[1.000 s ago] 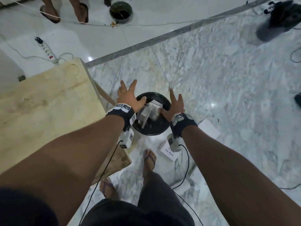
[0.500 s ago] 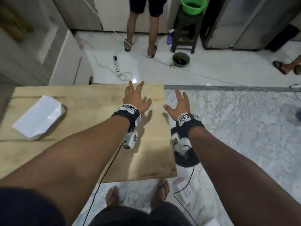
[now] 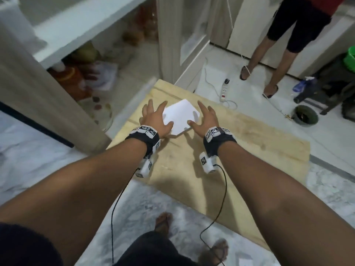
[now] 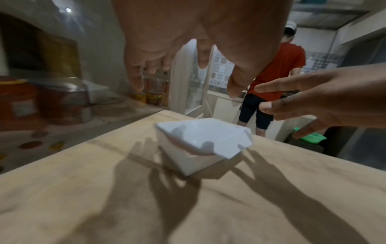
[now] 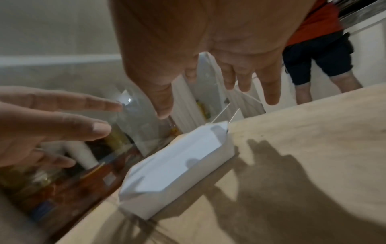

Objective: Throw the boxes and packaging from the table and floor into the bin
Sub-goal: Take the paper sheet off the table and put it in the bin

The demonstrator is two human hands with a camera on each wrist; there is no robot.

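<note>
Both hands, left hand (image 3: 156, 120) and right hand (image 3: 207, 120), fingers spread, flank one white creased box (image 3: 180, 116) (angular, matte).

A white power strip (image 3: 224, 90) with its coiled cable lies on the pale tiled floor beyond the far edge of the worktop. A bystander in dark shorts and a red top (image 3: 299, 22) stands near it in sandals. To the right sit a dark round bowl (image 3: 305, 117) on the floor and a green plastic basin (image 3: 350, 57). Amber jars (image 3: 71, 77) crowd a low shelf on the left.
</note>
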